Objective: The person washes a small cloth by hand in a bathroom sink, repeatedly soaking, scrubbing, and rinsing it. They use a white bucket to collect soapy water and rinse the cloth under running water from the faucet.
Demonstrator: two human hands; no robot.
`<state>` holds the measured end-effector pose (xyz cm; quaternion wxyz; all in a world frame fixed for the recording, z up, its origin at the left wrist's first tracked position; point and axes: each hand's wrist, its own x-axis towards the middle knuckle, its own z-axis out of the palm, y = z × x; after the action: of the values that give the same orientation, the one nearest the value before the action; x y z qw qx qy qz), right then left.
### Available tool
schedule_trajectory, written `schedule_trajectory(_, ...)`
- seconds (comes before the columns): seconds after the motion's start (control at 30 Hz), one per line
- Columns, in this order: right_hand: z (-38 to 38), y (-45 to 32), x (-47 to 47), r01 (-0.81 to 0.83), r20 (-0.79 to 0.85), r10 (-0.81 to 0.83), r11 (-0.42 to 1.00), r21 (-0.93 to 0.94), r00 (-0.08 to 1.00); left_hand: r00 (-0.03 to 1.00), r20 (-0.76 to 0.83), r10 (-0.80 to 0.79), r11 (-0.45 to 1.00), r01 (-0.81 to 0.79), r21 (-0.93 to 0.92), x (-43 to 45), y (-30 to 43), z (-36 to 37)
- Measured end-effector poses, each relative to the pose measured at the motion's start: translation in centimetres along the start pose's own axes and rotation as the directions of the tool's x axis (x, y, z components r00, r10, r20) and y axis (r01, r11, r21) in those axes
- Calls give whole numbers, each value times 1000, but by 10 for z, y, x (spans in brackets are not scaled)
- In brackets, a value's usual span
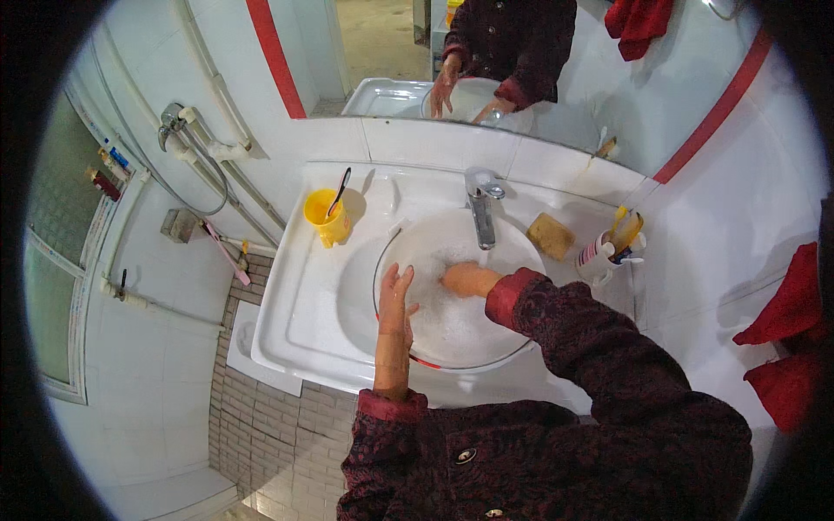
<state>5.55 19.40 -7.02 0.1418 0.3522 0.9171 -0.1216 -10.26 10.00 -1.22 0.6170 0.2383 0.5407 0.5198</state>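
Note:
A round basin (430,363) full of sudsy water stands in the white washbasin (352,293). My left hand (397,296) is raised over the basin's left side, fingers apart, holding nothing. My right hand (468,279) dips into the foam near the middle, its fingers hidden under the suds; whether it grips something cannot be seen. Just above that hand is the chrome faucet (482,218), its spout pointing down over the basin, with what looks like a thin stream of water below it.
A yellow mug (328,218) with a toothbrush (339,192) stands at the back left. To the right lie a tan sponge (550,236) and a white cup (594,260) holding toothbrushes and a yellow comb. A mirror (391,65) spans the wall behind; red cloth (791,299) hangs far right.

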Motion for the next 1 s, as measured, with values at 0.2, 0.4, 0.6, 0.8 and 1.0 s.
schedule_trajectory(0.2, -81, -3, -41, 64, -281, 169, 746, 663, 945, 996, 2, -85, 994, 84, -76, 2, -12, 6)
schedule_trajectory(0.4, -178, -39, -104, 448, -572, 152, 475, 758, 806, 979, 172, -107, 939, 156, -306, 4, 5, 17)
schedule_trajectory(0.6, -178, -82, -102, 517, -637, 175, 444, 732, 751, 862, 374, 342, 728, 8, -686, -9, 32, 34)
schedule_trajectory(0.8, -144, -93, -64, 345, -792, 287, 783, 518, 538, 857, 357, 372, 725, -29, -688, -2, 30, 42)
schedule_trajectory(1.0, -130, -64, -43, 244, -854, 243, 890, 385, 459, 942, 260, 213, 815, -24, -579, 14, 3, 47)
